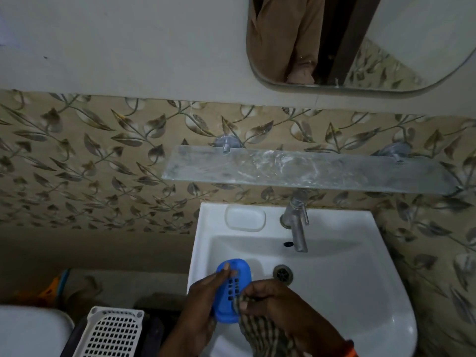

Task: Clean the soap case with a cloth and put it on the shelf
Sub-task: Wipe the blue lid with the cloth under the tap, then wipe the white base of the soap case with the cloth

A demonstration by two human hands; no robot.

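Currently left hand (203,292) is gripping blue soap case (233,289) over sink (334,266) (7 o'clock of drain (282,273)); right hand (268,297) is pinching striped cloth (260,328) against it.

one soap case (233,289), one cloth (260,328), one shelf (309,168), two hands (203,297)

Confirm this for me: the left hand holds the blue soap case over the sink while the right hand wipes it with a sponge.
One detail is wrong. The head view shows the right hand wiping with a striped cloth, not a sponge. The rest stands: the left hand holds the blue soap case over the sink.
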